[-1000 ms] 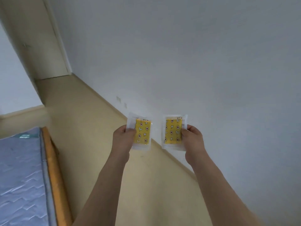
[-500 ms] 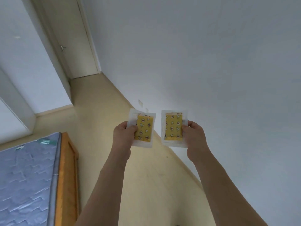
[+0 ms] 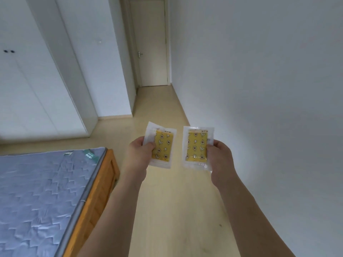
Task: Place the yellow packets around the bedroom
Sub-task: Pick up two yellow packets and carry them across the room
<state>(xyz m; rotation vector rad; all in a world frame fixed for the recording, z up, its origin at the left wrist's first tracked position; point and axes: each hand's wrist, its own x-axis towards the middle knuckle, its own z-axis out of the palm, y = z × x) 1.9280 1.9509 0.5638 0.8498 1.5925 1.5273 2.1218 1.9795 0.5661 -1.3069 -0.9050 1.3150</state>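
Observation:
Two yellow packets in clear wrappers, printed with small stars and moons, are held up side by side in front of me. My left hand (image 3: 141,154) pinches the left yellow packet (image 3: 164,147) by its left edge. My right hand (image 3: 220,156) pinches the right yellow packet (image 3: 196,147) by its right edge. Both packets are upright above the pale wooden floor, a small gap apart.
A bed with a grey-blue mattress (image 3: 40,191) and an orange wooden frame (image 3: 104,184) fills the lower left. White wardrobe doors (image 3: 37,80) line the left. A closed door (image 3: 150,45) ends the narrow passage ahead. A bare white wall (image 3: 269,89) runs along the right.
The view has swung left and leveled, bringing the door, wardrobe and more of the bed into sight. Both hands still hold their packets in the same pose.

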